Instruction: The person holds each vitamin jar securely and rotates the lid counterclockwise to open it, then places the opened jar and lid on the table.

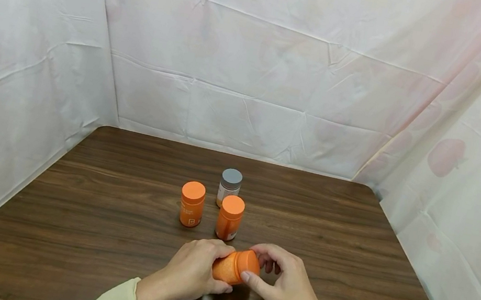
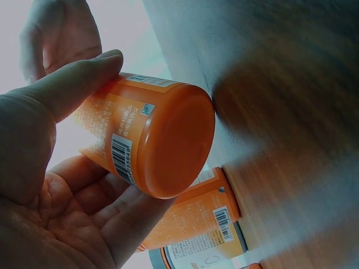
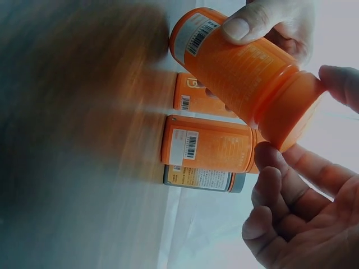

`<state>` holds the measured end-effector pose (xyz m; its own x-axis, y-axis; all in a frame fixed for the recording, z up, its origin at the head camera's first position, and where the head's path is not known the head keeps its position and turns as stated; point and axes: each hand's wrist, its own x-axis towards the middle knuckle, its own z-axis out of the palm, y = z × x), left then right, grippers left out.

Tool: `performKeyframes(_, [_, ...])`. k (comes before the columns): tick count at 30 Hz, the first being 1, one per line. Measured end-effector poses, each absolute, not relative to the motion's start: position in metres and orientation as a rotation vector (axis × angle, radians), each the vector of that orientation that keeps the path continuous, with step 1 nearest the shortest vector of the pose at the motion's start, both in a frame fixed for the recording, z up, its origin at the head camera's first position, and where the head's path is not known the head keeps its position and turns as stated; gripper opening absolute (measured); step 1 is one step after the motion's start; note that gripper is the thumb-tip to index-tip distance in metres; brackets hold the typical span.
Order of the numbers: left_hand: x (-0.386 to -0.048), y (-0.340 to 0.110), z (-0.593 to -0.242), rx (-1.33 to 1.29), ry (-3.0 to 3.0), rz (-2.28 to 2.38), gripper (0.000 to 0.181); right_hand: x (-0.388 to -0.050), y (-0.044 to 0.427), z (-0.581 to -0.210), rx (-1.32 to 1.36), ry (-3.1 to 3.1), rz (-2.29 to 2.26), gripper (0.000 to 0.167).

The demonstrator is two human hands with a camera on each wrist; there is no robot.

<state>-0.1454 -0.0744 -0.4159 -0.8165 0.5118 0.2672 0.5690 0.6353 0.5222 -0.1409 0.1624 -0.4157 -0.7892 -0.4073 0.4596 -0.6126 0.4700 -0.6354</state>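
Observation:
An orange pill bottle (image 1: 227,269) is tilted on its side above the table, its cap (image 1: 249,261) pointing right. My left hand (image 1: 193,271) grips its body, thumb on one side and fingers on the other. With the thumb and fingertips, my right hand (image 1: 286,289) pinches the orange cap. The left wrist view shows the round base and a barcode label on the held bottle (image 2: 176,143). Just beyond the hands stand two more orange bottles, one at the left (image 1: 191,205) and one in the middle (image 1: 229,219).
Behind the middle orange bottle stands a bottle with a grey lid (image 1: 231,178), partly hidden. All stand upright on a dark wood-grain table (image 1: 128,195). White sheets (image 1: 254,67) with faint fruit prints hang at the back and both sides.

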Motion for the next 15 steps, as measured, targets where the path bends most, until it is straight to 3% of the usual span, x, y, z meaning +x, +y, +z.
performKeyframes(15, [-0.1452, -0.0749, -0.4170, -0.911, -2.746, -0.939, 0.042, -0.1424, 0.1662, -0.4118, 1.120, -2.369, 1.155, 0.059])
